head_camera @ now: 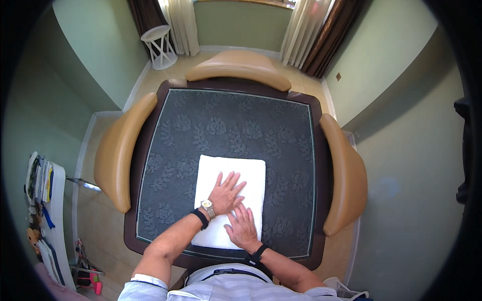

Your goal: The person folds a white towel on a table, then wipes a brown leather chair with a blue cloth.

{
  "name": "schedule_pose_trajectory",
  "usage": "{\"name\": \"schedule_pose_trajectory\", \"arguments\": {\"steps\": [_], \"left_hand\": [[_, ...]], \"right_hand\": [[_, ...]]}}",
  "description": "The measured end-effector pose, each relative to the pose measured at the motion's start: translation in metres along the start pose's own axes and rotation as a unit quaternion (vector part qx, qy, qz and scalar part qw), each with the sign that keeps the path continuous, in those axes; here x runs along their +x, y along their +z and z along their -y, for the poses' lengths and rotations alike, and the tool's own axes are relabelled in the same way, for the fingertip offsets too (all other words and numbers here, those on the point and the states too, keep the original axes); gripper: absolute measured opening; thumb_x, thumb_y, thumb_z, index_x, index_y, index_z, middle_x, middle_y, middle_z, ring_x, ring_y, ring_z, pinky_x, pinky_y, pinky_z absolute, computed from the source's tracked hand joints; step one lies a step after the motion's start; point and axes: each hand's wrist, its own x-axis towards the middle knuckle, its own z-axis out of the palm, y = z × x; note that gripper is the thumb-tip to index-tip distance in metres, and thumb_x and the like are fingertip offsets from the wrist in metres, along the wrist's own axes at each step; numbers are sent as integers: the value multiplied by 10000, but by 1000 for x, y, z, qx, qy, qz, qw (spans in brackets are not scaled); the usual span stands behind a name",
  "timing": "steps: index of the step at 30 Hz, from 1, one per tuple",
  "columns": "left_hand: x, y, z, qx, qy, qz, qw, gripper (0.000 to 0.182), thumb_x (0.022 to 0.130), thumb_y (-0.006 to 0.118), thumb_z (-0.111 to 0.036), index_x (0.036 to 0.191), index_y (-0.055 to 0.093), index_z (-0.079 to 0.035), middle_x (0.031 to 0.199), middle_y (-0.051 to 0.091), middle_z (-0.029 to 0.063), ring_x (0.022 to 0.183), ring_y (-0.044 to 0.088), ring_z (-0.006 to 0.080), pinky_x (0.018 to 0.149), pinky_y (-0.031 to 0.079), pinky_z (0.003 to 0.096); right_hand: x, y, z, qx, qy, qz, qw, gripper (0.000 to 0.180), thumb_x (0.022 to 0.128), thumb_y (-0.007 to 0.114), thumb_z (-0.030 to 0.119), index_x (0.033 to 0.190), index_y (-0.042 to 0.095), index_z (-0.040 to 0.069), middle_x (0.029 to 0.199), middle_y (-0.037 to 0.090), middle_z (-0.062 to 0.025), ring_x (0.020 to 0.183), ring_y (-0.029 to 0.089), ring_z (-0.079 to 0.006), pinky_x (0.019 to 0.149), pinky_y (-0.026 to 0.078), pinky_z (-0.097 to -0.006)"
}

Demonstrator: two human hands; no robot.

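A folded white towel (211, 233) lies flat near the front edge of a dark wooden table (132, 225). My left hand (226, 193) rests palm down on its middle, fingers spread, a watch and a black band on the wrist. Just below and to the right, my right hand (243, 227) is also laid on the towel, near its right edge. A black band circles that wrist. The fingertips of my right hand meet or lie close to the thumb side of the left. Neither hand grasps anything.
Under the towel is a rose-patterned dark tabletop (226, 124) edged with glass. Tan padded chairs stand at the left (120, 158), back (241, 66) and right (346, 177). A white shelf (58, 195) with cloths is at the left, and a white side table (162, 49) behind.
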Motion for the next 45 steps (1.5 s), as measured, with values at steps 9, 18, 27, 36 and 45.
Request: {"name": "schedule_pose_trajectory", "arguments": {"steps": [9, 18, 27, 36, 45], "left_hand": [[4, 7, 58, 51, -141, -28, 988, 802, 992, 553, -605, 1593, 412, -93, 1690, 274, 232, 1597, 193, 362, 1241, 124, 668], [-24, -6, 91, -55, -260, -27, 964, 823, 999, 603, -496, 1612, 314, -28, 1656, 280, 310, 1545, 266, 461, 1219, 218, 655], [-142, 6, 12, -156, -207, -110, 960, 804, 924, 734, -282, 1525, 359, 99, 1456, 509, 347, 1349, 505, 479, 1142, 389, 552], [-195, 11, -19, -419, -394, -85, 814, 941, 829, 865, -307, 1517, 359, 88, 1275, 647, 247, 1109, 672, 314, 952, 556, 411], [-192, -14, 56, -574, -299, -6, 762, 859, 816, 868, -280, 1447, 439, 114, 1226, 683, 229, 1063, 690, 259, 913, 570, 363]], "right_hand": [[1, 3, -2, 33, 3, -22, 999, 639, 896, 749, 274, 1460, 514, 84, 1524, 433, -202, 1473, 352, -402, 1206, 255, -588], [1, -1, -2, 43, 7, -26, 999, 602, 905, 748, 269, 1437, 545, 73, 1534, 437, -198, 1482, 353, -395, 1218, 256, -567], [-59, -16, -9, 29, 43, -42, 998, 643, 877, 777, 222, 1430, 520, 17, 1514, 420, -255, 1456, 351, -451, 1203, 289, -574], [-72, -23, -26, 319, 413, -100, 847, 645, 878, 814, 202, 1373, 515, -82, 1049, 753, -183, 906, 734, -219, 814, 595, -374], [-71, -34, 18, 530, 527, 118, 653, 500, 1004, 722, 243, 1362, 546, -60, 1275, 680, -184, 1102, 709, -272, 913, 609, -429]]}}
